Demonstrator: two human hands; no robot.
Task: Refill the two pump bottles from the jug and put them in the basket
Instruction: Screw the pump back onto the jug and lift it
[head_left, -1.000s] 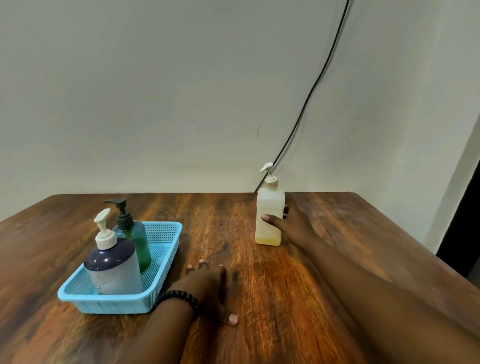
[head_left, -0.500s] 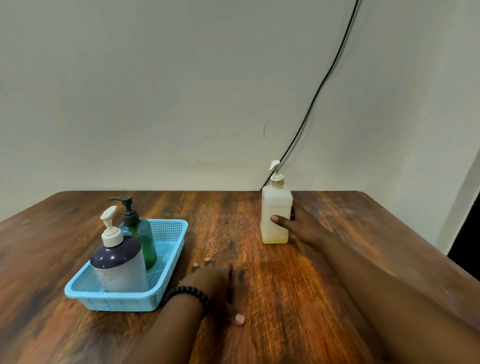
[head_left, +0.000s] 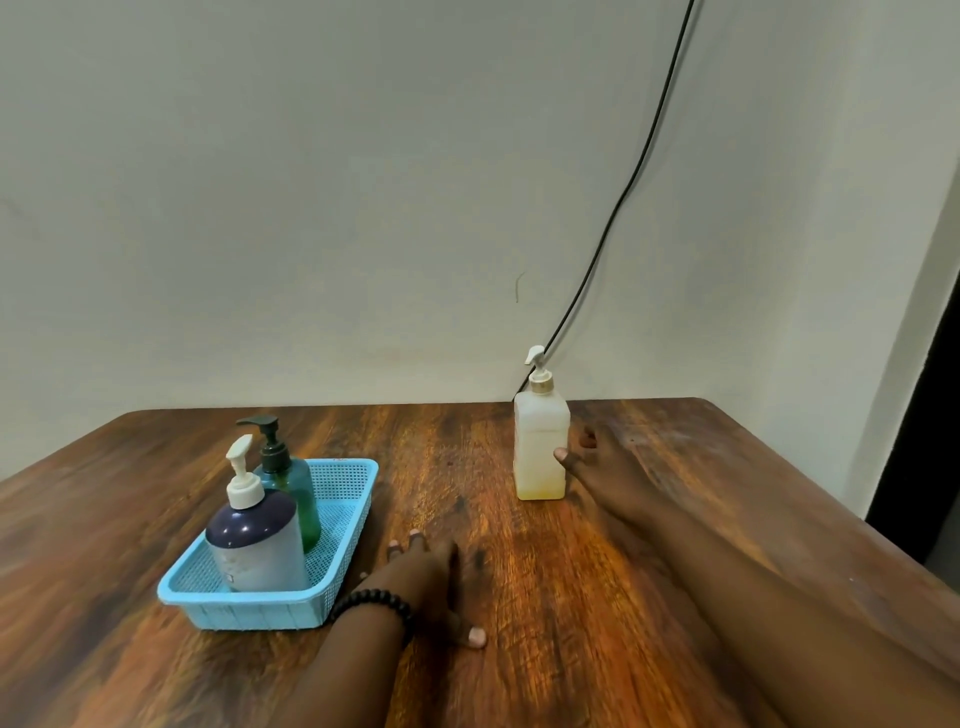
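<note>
Bottles stood upright together in the light blue basket (head_left: 340, 525) at the lower left of the frame: a dark navy pump bottle (head_left: 254, 540) with a white pump at the near end, and a green pump bottle (head_left: 296, 488) with a black pump just behind it, the two touching or nearly so. Right of centre, well apart from the basket, the pale jug (head_left: 540, 447) with its own white pump stood on the wooden table (head_left: 675, 467), a thin yellowish layer at its bottom. The right hand (head_left: 602, 467) lay against the jug's right side, thumb tip touching its front face, fingers loosely spread behind. The left hand (head_left: 431, 577) rested flat on the table just right of the basket, fingers straight, a black beaded bracelet (head_left: 371, 605) on its wrist.
</note>
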